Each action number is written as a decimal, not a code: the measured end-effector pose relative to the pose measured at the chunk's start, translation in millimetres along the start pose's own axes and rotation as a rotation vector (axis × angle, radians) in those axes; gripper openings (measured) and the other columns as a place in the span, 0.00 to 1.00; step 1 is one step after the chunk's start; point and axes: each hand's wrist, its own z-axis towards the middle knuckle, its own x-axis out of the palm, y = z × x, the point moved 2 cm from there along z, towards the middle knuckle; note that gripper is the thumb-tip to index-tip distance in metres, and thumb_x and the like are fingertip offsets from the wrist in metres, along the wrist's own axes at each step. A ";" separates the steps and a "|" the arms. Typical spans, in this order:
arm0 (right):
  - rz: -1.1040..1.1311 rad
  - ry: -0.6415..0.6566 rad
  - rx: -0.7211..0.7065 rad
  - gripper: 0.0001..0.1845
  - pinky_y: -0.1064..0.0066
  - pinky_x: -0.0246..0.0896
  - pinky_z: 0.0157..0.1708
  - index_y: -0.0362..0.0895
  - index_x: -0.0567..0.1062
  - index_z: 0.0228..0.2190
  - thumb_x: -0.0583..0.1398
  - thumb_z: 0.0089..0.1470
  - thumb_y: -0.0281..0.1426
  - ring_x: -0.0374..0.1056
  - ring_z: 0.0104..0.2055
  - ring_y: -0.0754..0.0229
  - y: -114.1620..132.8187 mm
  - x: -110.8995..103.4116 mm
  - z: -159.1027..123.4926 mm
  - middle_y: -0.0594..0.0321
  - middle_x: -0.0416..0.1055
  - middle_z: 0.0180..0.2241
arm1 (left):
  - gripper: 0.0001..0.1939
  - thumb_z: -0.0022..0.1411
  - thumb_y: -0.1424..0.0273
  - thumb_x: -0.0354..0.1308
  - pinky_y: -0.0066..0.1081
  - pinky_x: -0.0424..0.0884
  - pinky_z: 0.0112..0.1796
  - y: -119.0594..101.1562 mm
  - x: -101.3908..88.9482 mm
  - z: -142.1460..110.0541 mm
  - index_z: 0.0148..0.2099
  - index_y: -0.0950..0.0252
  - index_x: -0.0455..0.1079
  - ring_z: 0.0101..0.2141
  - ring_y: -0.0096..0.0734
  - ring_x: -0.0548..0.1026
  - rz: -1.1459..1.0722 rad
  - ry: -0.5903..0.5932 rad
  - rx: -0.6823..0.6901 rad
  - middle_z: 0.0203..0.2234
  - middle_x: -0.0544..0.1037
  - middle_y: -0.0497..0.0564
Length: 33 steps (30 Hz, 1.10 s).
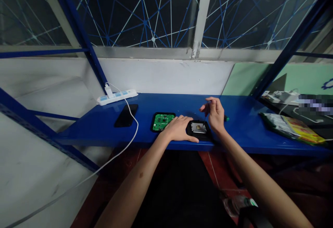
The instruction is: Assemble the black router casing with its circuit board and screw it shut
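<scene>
A black plastic housing [199, 136] with a silver metal plate in its middle lies near the table's front edge. My left hand [179, 129] grips its left side, thumb along the front and fingers toward the back. Just above the housing's right side is my right hand [215, 114], its fingers curled in toward the thumb; what they hold, if anything, is too small to make out. Left of my left hand, a green circuit board [162, 121] sits in a black frame, partly covered by that hand. A small green-tipped object [227, 118] shows behind my right wrist.
A black phone [126, 116] lies on the blue table [145, 103]. A white power strip [117, 97] stands at the back left, its white cable [134, 136] hanging over the front edge. A colourful packet [292, 127] lies right. Below is a plastic bottle [238, 203].
</scene>
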 end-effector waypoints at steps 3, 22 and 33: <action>-0.002 -0.014 -0.010 0.20 0.72 0.64 0.23 0.49 0.70 0.37 0.52 0.64 0.52 0.72 0.25 0.64 -1.3 -4.6 0.9 0.65 0.74 0.27 | 0.52 0.47 0.34 0.62 0.47 0.62 0.58 0.4 0.4 -0.1 0.66 0.59 0.60 0.59 0.54 0.67 0.007 -0.007 0.007 0.60 0.70 0.57; -0.094 -0.065 -0.057 0.13 0.74 0.63 0.20 0.47 0.73 0.34 0.66 0.56 0.42 0.71 0.24 0.65 1.9 -13.0 0.3 0.69 0.72 0.26 | 0.52 0.47 0.34 0.62 0.46 0.62 0.58 -0.7 0.0 0.0 0.65 0.59 0.60 0.58 0.54 0.67 0.021 0.001 0.010 0.60 0.70 0.56; -0.260 0.016 -0.153 0.12 0.69 0.69 0.29 0.49 0.71 0.45 0.53 0.67 0.41 0.75 0.34 0.62 -2.0 -13.6 -9.8 0.59 0.76 0.42 | 0.52 0.48 0.34 0.62 0.47 0.61 0.59 -1.5 -0.8 0.1 0.65 0.62 0.61 0.58 0.53 0.67 0.018 -0.001 0.018 0.59 0.71 0.57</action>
